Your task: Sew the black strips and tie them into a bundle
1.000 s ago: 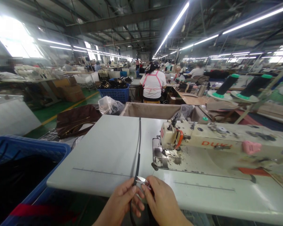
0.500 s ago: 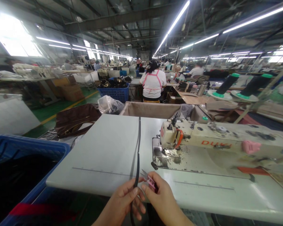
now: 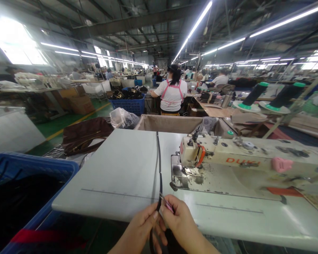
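Now | left hand (image 3: 145,225) pinches black strap (image 3: 159,165) | right hand (image 3: 181,225) grips pink snips (image 3: 166,204)

Strap (image 3: 159,162) on table (image 3: 116,169); sewing machine (image 3: 228,162) right; bin (image 3: 29,176) seemingly left.

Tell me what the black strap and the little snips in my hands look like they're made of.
The black strap looks like leather or a leather-like synthetic: thin, dark, slightly glossy, lying in a soft curve across the table. The snips seem to have bright metal blades and a pink, probably plastic, handle; they are too small to be sure.
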`<state>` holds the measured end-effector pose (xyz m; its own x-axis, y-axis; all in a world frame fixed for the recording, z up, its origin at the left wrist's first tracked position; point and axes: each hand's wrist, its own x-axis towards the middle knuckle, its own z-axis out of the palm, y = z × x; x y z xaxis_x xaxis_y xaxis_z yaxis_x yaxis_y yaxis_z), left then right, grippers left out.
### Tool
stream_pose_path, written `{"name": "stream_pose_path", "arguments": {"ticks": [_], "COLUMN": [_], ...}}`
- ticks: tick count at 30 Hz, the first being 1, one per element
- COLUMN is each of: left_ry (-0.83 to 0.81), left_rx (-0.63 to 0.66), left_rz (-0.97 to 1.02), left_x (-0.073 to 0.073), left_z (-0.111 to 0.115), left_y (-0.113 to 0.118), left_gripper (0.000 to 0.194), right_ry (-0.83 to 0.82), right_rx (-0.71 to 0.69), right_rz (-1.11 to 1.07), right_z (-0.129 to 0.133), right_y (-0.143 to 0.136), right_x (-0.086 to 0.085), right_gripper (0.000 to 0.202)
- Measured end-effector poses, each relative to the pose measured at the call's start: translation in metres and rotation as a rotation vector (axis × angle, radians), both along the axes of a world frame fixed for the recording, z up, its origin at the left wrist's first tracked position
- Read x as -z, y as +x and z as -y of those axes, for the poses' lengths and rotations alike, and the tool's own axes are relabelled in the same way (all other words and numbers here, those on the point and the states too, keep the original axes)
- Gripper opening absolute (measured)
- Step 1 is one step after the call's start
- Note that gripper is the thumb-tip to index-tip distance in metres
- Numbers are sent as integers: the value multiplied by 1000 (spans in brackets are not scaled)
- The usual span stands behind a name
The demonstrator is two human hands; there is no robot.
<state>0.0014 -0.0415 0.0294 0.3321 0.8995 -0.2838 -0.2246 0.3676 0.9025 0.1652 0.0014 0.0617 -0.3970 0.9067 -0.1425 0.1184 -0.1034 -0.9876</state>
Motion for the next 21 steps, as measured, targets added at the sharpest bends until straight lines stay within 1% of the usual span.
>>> {"name": "stream_pose_path", "arguments": {"ticks": [2,5,7,10,12,16,19,21], "left_ry": [-21,-49,-61,-90,-106,-111,-98,-93], "left_rx": [-51,-99,-131,-183,-205,-214,-185,-154], "left_rz": [13,38,71,127,160,187,200,204], "left_x": [3,3,-1,-10,-15,-21,-21,-20], "left_z": [0,-1,-2,-2,-1,-1,0,0], "left_y": [0,1,2,2,2,3,5,7], "left_gripper": [74,80,79,77,75,68,60,59], "right_ry": [-7,29,56,134,175,240,304,343], "right_rx": [30,102,115,86,78,55,26,26], "right_rz": [-53,14,73,173,276,452,501,532], "right_z": [-3,-6,-7,-5,-2,4,6,6], "right_y": [1,6,10,17,20,20,18,16], "right_x": [2,6,8,11,12,9,7,7], "right_gripper": [34,39,38,40,41,38,36,35]}}
